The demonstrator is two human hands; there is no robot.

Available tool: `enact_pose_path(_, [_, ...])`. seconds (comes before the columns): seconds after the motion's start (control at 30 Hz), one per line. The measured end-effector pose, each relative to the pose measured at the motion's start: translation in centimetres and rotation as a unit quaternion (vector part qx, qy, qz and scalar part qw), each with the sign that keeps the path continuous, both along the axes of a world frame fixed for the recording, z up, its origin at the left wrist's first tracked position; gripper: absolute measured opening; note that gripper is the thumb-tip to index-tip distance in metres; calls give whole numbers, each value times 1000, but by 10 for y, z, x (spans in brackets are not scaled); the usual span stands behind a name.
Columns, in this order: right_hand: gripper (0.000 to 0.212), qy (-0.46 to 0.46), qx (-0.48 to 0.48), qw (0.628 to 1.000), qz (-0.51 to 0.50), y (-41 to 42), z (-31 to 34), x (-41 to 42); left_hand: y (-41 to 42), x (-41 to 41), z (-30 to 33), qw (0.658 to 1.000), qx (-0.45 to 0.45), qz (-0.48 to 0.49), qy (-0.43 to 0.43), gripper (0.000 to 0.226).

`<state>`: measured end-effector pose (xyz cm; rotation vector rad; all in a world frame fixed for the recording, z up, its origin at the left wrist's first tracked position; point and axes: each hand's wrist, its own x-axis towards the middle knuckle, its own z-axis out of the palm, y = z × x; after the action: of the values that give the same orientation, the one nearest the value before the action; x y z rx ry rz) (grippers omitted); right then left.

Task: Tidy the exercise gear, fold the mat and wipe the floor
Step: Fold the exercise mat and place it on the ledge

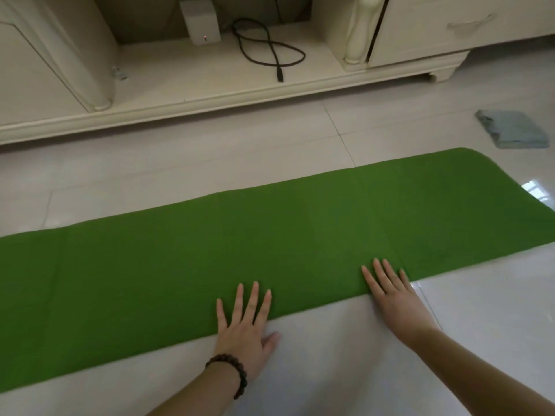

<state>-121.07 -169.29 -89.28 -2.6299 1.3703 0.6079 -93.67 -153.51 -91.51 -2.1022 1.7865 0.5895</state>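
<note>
Both hands are lying flat with fingers straight, left hand (244, 328) and right hand (393, 298) pressing the near edge of the green mat (210, 250) stretching across the floor (210, 151), a folded cloth (512, 129) lying beyond.

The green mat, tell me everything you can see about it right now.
The green mat is a long, narrow strip lying flat on the pale tiled floor, running from the lower left to the upper right, where its end has a rounded corner. Its surface looks matte and soft, with faint crease lines across it. The left end runs out of view. The left hand and right hand rest flat, fingers straight, on its near edge. Nothing else touches it.
</note>
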Motion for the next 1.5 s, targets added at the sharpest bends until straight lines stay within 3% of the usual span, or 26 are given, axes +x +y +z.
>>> enact_pose_path(0.07, [71, 1, -21, 1000, -12, 0, 9, 5, -1, -1, 9, 999, 6, 20, 36, 78])
enact_pose_path(0.17, [77, 53, 43, 997, -33, 2, 40, 9, -11, -1, 33, 998, 8, 17, 62, 75])
enact_pose_path(0.23, [74, 21, 28, 999, -35, 8, 76, 18, -20, 8, 71, 998, 19, 30, 57, 73])
enact_pose_path(0.37, [62, -60, -25, 996, -61, 37, 171, 34, -27, 27, 184, 996, -55, 61, 37, 74])
enact_pose_path(0.57, [62, -78, 41, 985, -147, 86, 353, 36, -6, 13, 379, 996, -53, 43, 54, 78])
enact_pose_path(0.67, [73, -92, 70, 976, -183, 106, 460, 22, 6, -3, 481, 996, -63, 20, 62, 74])
enact_pose_path(0.8, [57, -125, 70, 961, -234, 129, 601, -15, 13, -30, 614, 995, -74, -14, 66, 78])
enact_pose_path(0.93, [56, -151, 48, 953, -257, 143, 702, -60, 5, -63, 707, 992, -98, -30, 68, 75])
enact_pose_path(1.17, [54, -203, -38, 925, -319, 140, 760, -120, -25, -117, 762, 986, -140, -15, 92, 74])
enact_pose_path(1.5, [52, -202, -24, 930, -307, 34, 753, -139, -123, -159, 745, 985, -116, 44, 118, 74])
